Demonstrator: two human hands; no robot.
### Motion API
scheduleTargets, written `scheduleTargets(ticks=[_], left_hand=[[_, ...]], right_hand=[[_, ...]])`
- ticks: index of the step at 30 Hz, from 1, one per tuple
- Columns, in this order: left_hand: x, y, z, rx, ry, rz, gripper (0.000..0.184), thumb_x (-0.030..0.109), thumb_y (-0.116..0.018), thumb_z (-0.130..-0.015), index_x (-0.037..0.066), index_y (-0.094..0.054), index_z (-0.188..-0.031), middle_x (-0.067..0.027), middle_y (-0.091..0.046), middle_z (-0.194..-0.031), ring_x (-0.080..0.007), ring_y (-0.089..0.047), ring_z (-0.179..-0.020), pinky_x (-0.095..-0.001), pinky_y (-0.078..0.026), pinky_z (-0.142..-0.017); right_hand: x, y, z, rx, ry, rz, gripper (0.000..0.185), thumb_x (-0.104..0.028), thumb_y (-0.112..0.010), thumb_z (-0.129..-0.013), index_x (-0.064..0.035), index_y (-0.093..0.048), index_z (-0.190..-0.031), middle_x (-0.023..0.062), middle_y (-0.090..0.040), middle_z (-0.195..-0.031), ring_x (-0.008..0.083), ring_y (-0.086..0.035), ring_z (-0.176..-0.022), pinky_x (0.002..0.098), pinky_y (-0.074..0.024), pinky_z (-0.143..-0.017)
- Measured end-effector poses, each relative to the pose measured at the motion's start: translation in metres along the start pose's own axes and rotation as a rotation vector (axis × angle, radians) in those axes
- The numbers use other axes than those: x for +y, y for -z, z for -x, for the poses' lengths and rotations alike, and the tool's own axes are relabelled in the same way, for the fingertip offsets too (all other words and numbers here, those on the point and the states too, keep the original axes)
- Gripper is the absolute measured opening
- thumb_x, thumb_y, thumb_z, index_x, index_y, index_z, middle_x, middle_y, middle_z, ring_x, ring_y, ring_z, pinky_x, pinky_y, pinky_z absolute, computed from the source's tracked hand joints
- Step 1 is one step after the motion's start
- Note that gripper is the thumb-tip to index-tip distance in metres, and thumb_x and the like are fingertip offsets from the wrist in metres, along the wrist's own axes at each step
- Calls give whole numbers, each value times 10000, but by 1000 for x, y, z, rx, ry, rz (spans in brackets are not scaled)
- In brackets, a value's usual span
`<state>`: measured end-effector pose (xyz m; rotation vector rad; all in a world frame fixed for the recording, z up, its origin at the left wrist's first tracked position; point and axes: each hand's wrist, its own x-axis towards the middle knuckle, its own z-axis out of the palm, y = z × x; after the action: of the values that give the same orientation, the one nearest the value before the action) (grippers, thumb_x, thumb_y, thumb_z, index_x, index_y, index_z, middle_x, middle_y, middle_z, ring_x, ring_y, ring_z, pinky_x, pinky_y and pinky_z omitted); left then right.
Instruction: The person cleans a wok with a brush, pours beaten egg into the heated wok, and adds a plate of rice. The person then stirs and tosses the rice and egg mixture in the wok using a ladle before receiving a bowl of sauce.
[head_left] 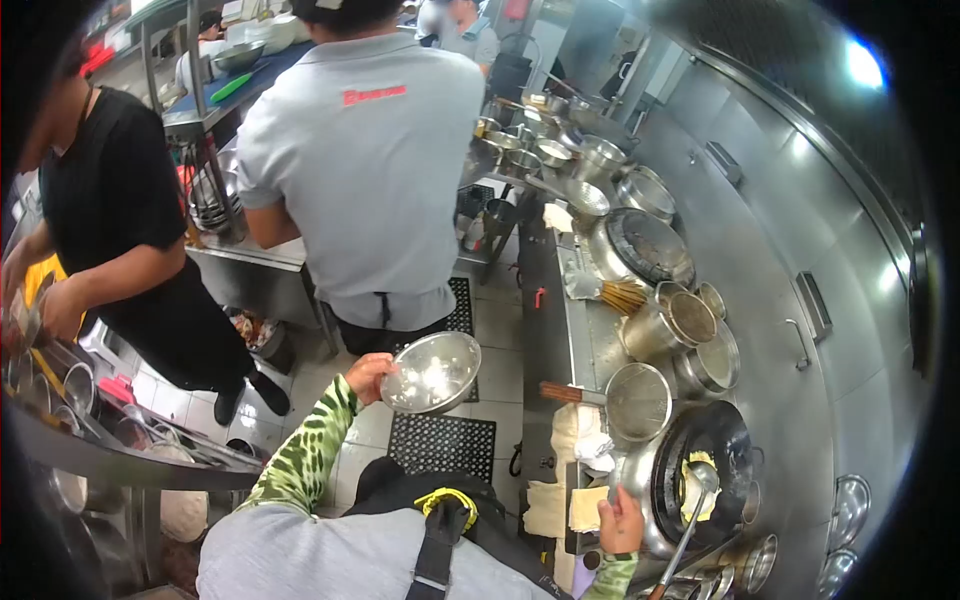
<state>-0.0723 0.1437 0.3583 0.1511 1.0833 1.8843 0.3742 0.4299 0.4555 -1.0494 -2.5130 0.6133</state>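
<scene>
Grey fabric (265, 555) spreads below the left hand (370, 378), which is clamped on the rim of a shiny round metal bowl (432, 372) flecked white inside, while the right hand (621, 520), half-curled, hold unclear, is near a black wok (735, 445) containing yellow food (692, 498) and a metal ladle (704, 475).

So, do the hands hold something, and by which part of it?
The left hand holds a bowl by its left edge. Whether the right hand holds anything cannot be told.
</scene>
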Motion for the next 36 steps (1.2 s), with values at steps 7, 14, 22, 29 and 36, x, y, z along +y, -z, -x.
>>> scheduleTargets(ticks=[7, 14, 22, 29, 36], left_hand=[[21, 63, 36, 40, -98, 124, 142, 118, -552, -801, 7, -594, -879, -83, -639, -796, -186, -647, -696, -322, -544, -689], [8, 82, 66, 220, -328, 234, 312, 149, -550, -837, -15, -585, -1101, -118, -679, -971, -220, -676, -807, -333, -552, -732], [-24, 91, 107, 339, -502, 377, 297, 193, -567, -838, 45, -588, -1095, -108, -671, -1016, -232, -648, -907, -392, -537, -765], [-69, 87, 120, 747, -608, 627, 135, 170, -546, -891, 90, -596, -987, -62, -673, -899, -175, -637, -757, -306, -536, -587], [-134, 130, 174, 1081, -550, 635, 133, 149, -634, -784, 87, -570, -883, -85, -650, -860, -231, -649, -773, -314, -552, -587]], right_hand=[[-73, -47, -47, -155, 111, -126, 445, -240, -661, -814, 19, -597, -1169, 192, -626, -881, 289, -622, -764, 375, -493, -694], [-112, -52, -131, -231, 378, -136, 418, -251, -647, -826, 5, -608, -1153, 176, -617, -859, 305, -606, -729, 383, -481, -663], [-150, -76, -264, -345, 849, -245, 379, -264, -602, -836, 6, -629, -1102, 214, -653, -949, 379, -630, -878, 448, -505, -780], [-246, -61, -442, -1036, 544, -532, 683, -69, -551, -839, -196, -307, -1464, 57, -618, -823, 118, -573, -590, 280, -523, -527], [-318, -55, -476, -946, 484, -351, 663, -73, -545, -859, -292, -333, -1448, -3, -620, -800, 49, -514, -560, 225, -478, -484]])
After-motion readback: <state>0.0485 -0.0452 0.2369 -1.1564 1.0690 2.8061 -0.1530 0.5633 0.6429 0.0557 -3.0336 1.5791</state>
